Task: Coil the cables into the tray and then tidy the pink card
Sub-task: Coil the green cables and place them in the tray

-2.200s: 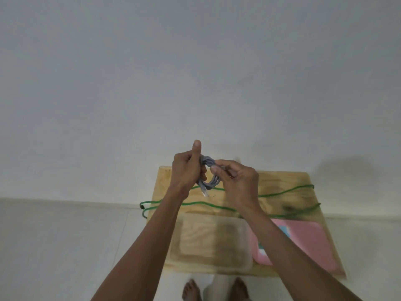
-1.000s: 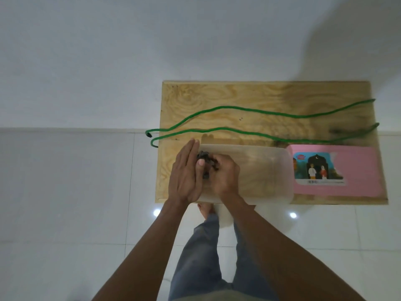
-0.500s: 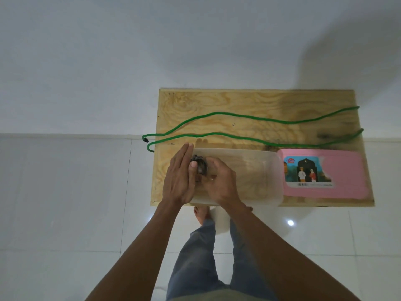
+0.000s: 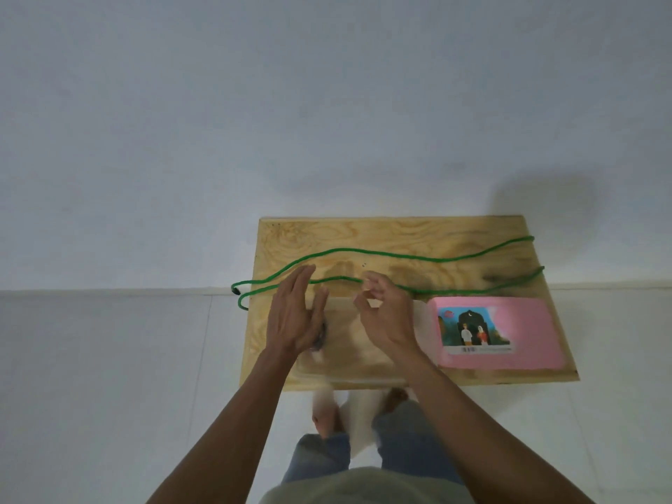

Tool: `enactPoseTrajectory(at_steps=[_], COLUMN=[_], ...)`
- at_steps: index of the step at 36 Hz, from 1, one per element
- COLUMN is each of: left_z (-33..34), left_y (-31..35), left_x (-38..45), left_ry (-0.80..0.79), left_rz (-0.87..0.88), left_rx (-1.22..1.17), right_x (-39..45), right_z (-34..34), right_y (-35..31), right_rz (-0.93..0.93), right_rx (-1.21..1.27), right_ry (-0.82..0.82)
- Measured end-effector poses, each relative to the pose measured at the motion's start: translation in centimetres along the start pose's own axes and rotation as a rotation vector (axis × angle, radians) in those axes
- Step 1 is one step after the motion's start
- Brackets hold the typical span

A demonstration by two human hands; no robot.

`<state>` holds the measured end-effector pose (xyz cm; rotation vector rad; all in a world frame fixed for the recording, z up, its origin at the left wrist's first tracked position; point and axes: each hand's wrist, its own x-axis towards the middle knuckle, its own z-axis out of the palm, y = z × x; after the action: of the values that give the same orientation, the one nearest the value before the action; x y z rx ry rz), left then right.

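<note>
A coiled grey cable lies at the left end of the clear plastic tray, mostly hidden behind my left hand. That hand hovers over it with fingers straight and apart, holding nothing. My right hand is raised over the tray's middle, fingers loosely curled and empty. A long green cable runs in two loose lines across the wooden board, behind the tray. The pink card with a picture on it lies flat to the right of the tray.
The board stands low against a white wall, with white floor tiles to the left and front. The green cable's black end hangs over the board's left edge. My feet and legs are just below the board's near edge.
Both hands let go of the grey coil, which now lies in the tray. They have lifted and moved apart, fingers spread. The camera view has tilted slightly upward.
</note>
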<state>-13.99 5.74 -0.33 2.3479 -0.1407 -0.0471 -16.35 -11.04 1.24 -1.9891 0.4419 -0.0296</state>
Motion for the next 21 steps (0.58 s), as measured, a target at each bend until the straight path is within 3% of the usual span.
enactPoseTrajectory(at_steps=[4, 10, 21], left_z=[1.1, 3.5, 6.9], left_y=[2.2, 5.0, 4.3], left_x=[2.2, 6.6, 13.2], left_ry=[-0.014, -0.173, -0.291], left_rz=[0.066, -0.005, -0.443], left_rx=[0.033, 0.179, 0.464], right_x=[2.3, 7.3, 16.1], right_z=[-3.2, -8.4, -12.5], right_y=[0.0, 2.8, 9.7], right_rz=[0.002, 0.093, 0.243], right_rx=[-0.042, -0.169, -0.445], right_ry=[0.062, 0.058, -0.168])
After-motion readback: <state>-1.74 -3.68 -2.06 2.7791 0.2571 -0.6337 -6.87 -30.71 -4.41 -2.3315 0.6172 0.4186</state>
